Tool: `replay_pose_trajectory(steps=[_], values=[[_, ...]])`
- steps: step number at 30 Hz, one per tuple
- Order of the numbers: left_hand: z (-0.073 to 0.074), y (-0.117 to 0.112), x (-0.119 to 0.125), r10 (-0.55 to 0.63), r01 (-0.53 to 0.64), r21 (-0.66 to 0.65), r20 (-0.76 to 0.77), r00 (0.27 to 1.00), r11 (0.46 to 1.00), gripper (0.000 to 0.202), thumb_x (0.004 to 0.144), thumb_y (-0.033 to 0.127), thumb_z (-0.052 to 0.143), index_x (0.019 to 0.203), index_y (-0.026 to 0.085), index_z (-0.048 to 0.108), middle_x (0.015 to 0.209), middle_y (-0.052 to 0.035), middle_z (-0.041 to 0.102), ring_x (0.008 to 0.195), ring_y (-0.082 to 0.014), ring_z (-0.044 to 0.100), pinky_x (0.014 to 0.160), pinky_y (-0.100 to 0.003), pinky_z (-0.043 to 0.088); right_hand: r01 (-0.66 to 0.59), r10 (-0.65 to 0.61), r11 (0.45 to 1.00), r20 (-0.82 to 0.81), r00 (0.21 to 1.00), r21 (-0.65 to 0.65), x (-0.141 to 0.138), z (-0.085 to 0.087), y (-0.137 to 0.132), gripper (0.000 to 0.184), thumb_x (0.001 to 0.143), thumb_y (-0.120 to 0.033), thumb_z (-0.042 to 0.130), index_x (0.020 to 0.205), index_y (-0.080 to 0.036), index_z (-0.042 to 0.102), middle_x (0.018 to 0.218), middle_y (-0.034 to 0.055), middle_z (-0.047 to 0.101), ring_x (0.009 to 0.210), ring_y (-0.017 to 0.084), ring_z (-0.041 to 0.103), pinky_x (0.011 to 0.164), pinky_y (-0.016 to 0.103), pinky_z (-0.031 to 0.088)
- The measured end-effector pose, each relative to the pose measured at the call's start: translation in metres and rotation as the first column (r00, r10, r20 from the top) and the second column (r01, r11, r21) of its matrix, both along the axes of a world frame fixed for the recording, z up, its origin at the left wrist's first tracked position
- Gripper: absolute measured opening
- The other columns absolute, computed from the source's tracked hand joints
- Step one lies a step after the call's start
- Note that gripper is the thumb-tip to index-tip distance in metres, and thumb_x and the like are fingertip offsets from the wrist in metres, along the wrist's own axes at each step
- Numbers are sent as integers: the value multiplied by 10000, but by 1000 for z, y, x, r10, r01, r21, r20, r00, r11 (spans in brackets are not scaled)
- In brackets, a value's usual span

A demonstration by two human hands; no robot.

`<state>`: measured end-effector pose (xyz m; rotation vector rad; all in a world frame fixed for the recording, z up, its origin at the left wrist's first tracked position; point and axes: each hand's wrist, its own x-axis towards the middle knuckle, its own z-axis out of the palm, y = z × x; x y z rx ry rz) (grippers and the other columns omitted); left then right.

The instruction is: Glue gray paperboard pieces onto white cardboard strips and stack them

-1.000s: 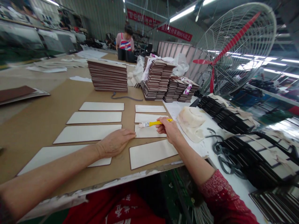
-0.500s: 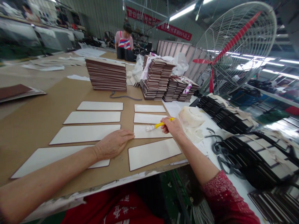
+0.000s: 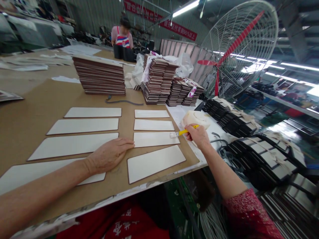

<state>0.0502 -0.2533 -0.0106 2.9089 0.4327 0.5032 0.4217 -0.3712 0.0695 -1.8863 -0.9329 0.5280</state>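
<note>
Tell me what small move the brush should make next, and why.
I'd suggest drawing the yellow-handled brush leftward along the white panel under it: the right hand holds the bristles near the panel's right end, while the left hand is at its left edge, apparently steadying it.

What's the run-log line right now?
right hand: holds yellow brush, tip at right end of white panel | left hand: at same panel's left edge

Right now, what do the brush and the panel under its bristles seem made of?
Brush: handle probably plastic or painted wood, judging by its smooth, even yellow; bristle fibre unclear. Panel: perhaps board or leather, matte, judging by its flat, off-white face and dark edge.
</note>
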Motion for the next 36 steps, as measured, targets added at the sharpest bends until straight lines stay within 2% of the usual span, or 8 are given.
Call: replay_pose_trajectory(steps=[6, 10, 13, 16, 22, 26, 31, 36], values=[[-1, 0, 0, -2, 2, -5, 3, 1000, 1000, 389, 978, 62, 405, 1284, 147, 631, 1365, -87, 631, 1275, -215, 554, 1159, -423, 429, 50, -51, 998, 20, 998, 42, 5, 4, -10, 158, 788, -311, 637, 792, -165, 698, 549, 5, 662, 422, 132, 587, 408, 204, 474], [-3, 2, 2, -3, 3, 13, 35, 999, 1000, 391, 961, 74, 422, 1267, 163, 648, 1342, -92, 648, 1259, -215, 576, 1142, -411, 450, 74, -73, 989, -13, 997, 127, -8, 11, -14, 200, 806, -351, 609, 835, -171, 691, 595, 0, 674, 451, 117, 593, 429, 188, 477], [-2, 2, 2, -4, 3, 35, 34, 999, 999, 388, 948, 74, 428, 1251, 161, 655, 1322, -97, 660, 1239, -214, 594, 1129, -398, 465, 21, 13, 979, -165, 986, 203, -33, 11, -10, 233, 821, -379, 594, 878, -172, 685, 630, 3, 684, 459, 107, 588, 436, 182, 480], [-1, 1, 2, -10, 9, 55, 19, 1000, 998, 386, 945, 66, 421, 1246, 140, 650, 1317, -108, 661, 1238, -214, 593, 1125, -392, 471, -71, 151, 968, -334, 930, 239, -69, 5, 1, 219, 814, -382, 630, 874, -176, 679, 631, 2, 684, 454, 105, 589, 431, 180, 481], [0, 0, 1, -4, 4, 67, 1, 1000, 998, 413, 937, 55, 407, 1265, 159, 636, 1331, -100, 647, 1233, -208, 596, 1111, -375, 484, -225, 271, 960, -340, 901, 169, -120, -14, 32, 172, 871, -355, 592, 848, -200, 661, 655, -2, 683, 491, 118, 631, 452, 193, 513], [2, -1, 1, 6, -7, 61, 11, 1000, 998, 396, 948, 75, 403, 1252, 159, 641, 1317, -98, 655, 1229, -207, 599, 1115, -376, 480, -221, 242, 969, -241, 940, 108, -113, -12, 41, 138, 847, -314, 620, 802, -193, 671, 586, -8, 656, 443, 118, 600, 413, 189, 485], [-1, 0, 0, 9, -11, 50, 37, 999, 999, 397, 941, 88, 410, 1243, 170, 654, 1316, -88, 661, 1232, -206, 599, 1130, -383, 467, -156, 182, 977, -180, 967, 146, -87, 0, 34, 161, 834, -335, 622, 800, -187, 675, 564, -16, 649, 417, 101, 561, 387, 169, 435], [-4, 2, 0, 5, -7, 35, 48, 999, 999, 393, 944, 101, 418, 1248, 173, 657, 1325, -91, 661, 1237, -217, 597, 1130, -399, 471, -200, 223, 973, -232, 947, 116, -82, -11, 26, 208, 832, -375, 603, 825, -183, 684, 596, 6, 678, 424, 107, 573, 394, 178, 450]])
